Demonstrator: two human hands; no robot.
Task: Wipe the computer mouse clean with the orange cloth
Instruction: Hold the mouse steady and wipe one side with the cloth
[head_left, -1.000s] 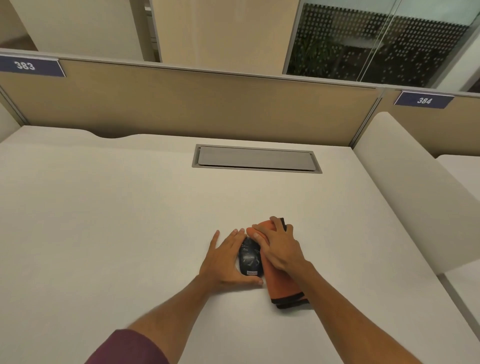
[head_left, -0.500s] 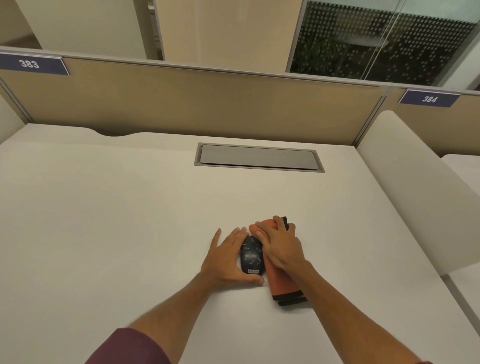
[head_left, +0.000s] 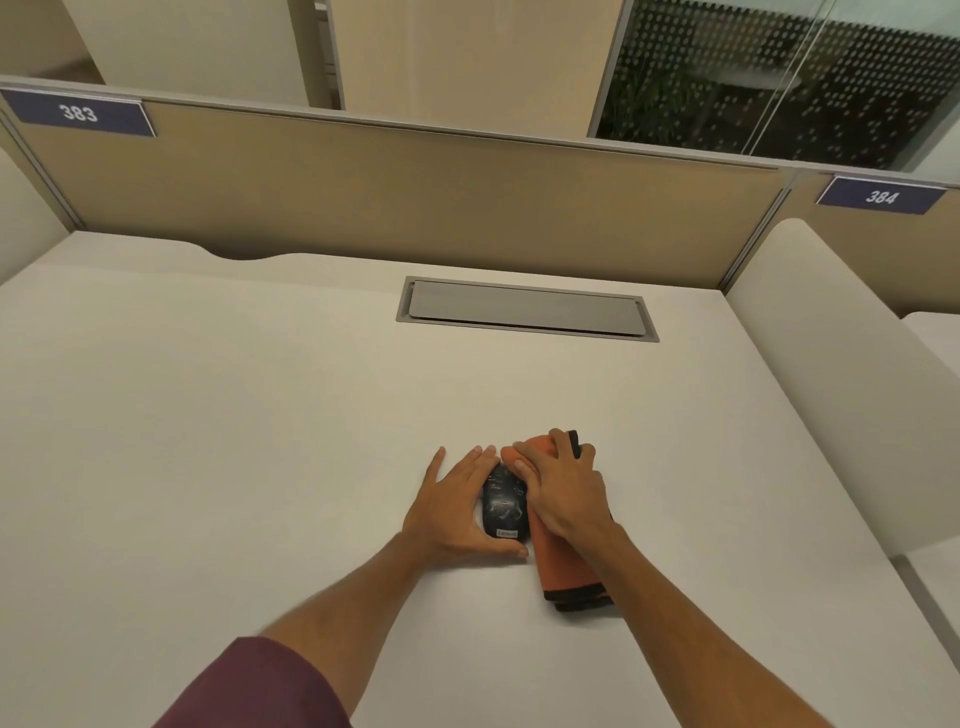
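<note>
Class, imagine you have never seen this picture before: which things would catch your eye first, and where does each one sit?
The orange cloth stands out most, pressed under the right hand at the near middle of the pale desk. Just left of it lies the black mouse, steadied by the left hand. Farther back, a grey cable hatch is set into the desk, below the partition's 383 sign.

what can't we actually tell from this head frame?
- Right side of the mouse: hidden in the head view by the right hand and the orange cloth.
- Cloth contact with the mouse: under the right hand, unseen.
- Grime on the mouse: pale marks show, dirt or glare unclear.
- Left hand palm contact with the mouse: hidden by the hand itself.
- Cloth's dark layers: fold or second cloth unclear.
</note>
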